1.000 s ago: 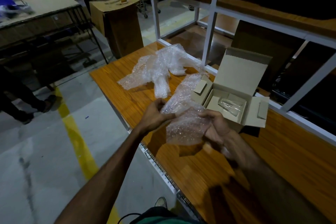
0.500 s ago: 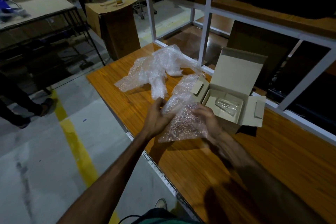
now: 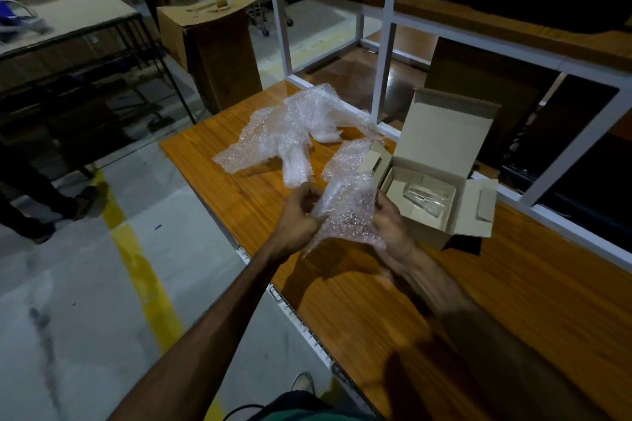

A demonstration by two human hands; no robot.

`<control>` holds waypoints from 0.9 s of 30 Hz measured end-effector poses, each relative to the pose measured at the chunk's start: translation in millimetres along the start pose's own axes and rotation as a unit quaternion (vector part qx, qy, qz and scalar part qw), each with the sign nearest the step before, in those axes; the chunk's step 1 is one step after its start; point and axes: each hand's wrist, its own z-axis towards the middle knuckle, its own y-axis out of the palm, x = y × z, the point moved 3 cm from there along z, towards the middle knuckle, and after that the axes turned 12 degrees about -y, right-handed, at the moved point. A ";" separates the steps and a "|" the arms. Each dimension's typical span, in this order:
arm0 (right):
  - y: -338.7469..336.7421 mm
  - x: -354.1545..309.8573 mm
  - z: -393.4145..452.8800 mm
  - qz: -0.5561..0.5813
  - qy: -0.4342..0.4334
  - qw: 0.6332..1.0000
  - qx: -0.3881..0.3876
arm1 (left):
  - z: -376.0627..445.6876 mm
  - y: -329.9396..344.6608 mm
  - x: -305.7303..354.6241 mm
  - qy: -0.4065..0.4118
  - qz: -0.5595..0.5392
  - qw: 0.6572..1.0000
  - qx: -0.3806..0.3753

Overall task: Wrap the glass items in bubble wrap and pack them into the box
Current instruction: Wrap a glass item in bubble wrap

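Left hand [image 3: 297,219] and right hand [image 3: 393,222] grip one bubble-wrap bundle [image 3: 345,212], now bunched tighter, above the table's [image 3: 513,301] front edge; one open box [image 3: 441,178] holding one glass [image 3: 425,198] beside; one loose wrap pile [image 3: 290,133] at the far corner.

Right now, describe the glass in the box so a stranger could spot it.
On the wooden table an open box sits right of the hands. The glass lies on its side inside, bare, unlike the bubble wrap bundle held beside it.
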 end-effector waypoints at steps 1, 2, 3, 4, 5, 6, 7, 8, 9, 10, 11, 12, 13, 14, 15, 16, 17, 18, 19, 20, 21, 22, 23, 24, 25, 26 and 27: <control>1.0 1.8 1.3 -0.027 -0.011 1.000 0.011 | -1.6 0.8 1.8 0.002 -0.013 1.000 -0.001; 2.2 2.9 1.9 -0.062 -0.023 0.998 0.020 | -3.0 1.6 3.5 0.008 -0.028 1.000 -0.006; 3.2 3.6 2.3 -0.094 -0.033 0.995 0.028 | -4.2 2.3 5.9 0.014 -0.038 0.999 -0.014; 3.4 3.8 2.3 -0.123 -0.042 0.991 0.038 | -4.2 3.8 6.8 0.015 -0.051 0.998 -0.028; 2.3 4.4 2.6 -0.146 -0.047 0.987 0.047 | -3.9 4.5 7.0 0.007 -0.062 0.997 -0.038; 1.4 4.1 2.2 -0.158 -0.047 0.985 0.055 | -4.3 3.6 7.0 -0.011 -0.077 0.996 -0.046; 0.2 4.1 2.3 -0.164 -0.046 0.983 0.063 | -6.0 2.1 7.3 -0.031 -0.089 0.994 -0.049; -0.4 2.9 1.9 -0.168 -0.046 0.982 0.068 | -7.5 0.1 6.8 -0.048 -0.102 0.992 -0.054; -0.5 1.5 2.2 -0.172 -0.046 0.981 0.073 | -9.4 -1.3 7.1 -0.055 -0.115 0.990 -0.063; 0.1 -0.3 2.5 -0.172 -0.046 0.981 0.077 | -11.2 -2.2 6.8 -0.058 -0.128 0.987 -0.074; 0.4 -1.4 3.7 -0.172 -0.041 0.980 0.086 | -14.6 -1.5 8.9 -0.059 -0.130 0.986 -0.089; 2.1 -3.9 3.8 -0.175 -0.036 0.979 0.097 | -17.1 -0.1 11.4 -0.058 -0.122 0.985 -0.103; 2.7 -5.7 4.6 -0.180 -0.033 0.977 0.107 | -18.6 1.6 14.0 -0.055 -0.101 0.987 -0.111; 3.0 -6.0 6.4 -0.181 -0.034 0.976 0.114 | -20.5 3.8 18.7 -0.052 -0.073 0.990 -0.109; 2.2 -5.1 9.0 -0.177 -0.035 0.976 0.120 | -20.9 5.8 21.6 -0.049 -0.047 0.992 -0.102; 2.1 -5.3 10.6 -0.172 -0.036 0.976 0.127 | -20.4 7.5 23.8 -0.043 -0.025 0.994 -0.097; 1.8 -5.8 11.7 -0.164 -0.036 0.977 0.134 | -18.6 8.8 24.7 -0.035 -0.013 0.994 -0.098; 2.0 -6.6 12.0 -0.152 -0.032 0.978 0.139 | -17.4 9.5 24.9 -0.032 -0.011 0.994 -0.104; 1.2 -6.5 12.3 -0.136 -0.030 0.980 0.140 | -16.3 9.5 24.2 -0.029 -0.015 0.993 -0.111; 0.2 -5.7 12.4 -0.121 -0.028 0.983 0.135 | -14.3 8.6 22.2 -0.030 -0.018 0.993 -0.109; -1.7 -4.1 12.7 -0.109 -0.024 0.985 0.131 | -13.0 8.5 22.5 -0.029 -0.023 0.994 -0.100; -2.8 -3.6 12.1 -0.103 -0.022 0.986 0.130 | -11.0 7.3 21.2 -0.028 -0.027 0.996 -0.075; -3.3 -3.9 11.6 -0.103 -0.018 0.986 0.132 | -9.6 6.3 18.9 -0.035 -0.042 0.997 -0.050; -3.2 -3.8 11.0 -0.105 -0.014 0.985 0.136 | -9.6 5.3 18.0 -0.050 -0.062 0.997 -0.023; -2.8 -3.3 10.6 -0.108 -0.010 0.984 0.138 | -8.5 5.0 16.2 -0.066 -0.084 0.994 -0.006; -2.2 -2.6 10.4 -0.111 -0.007 0.984 0.136 | -8.0 4.9 15.1 -0.076 -0.096 0.992 0.001; -1.8 -1.6 10.5 -0.115 -0.007 0.985 0.131 | -7.2 5.5 13.4 -0.084 -0.107 0.991 0.003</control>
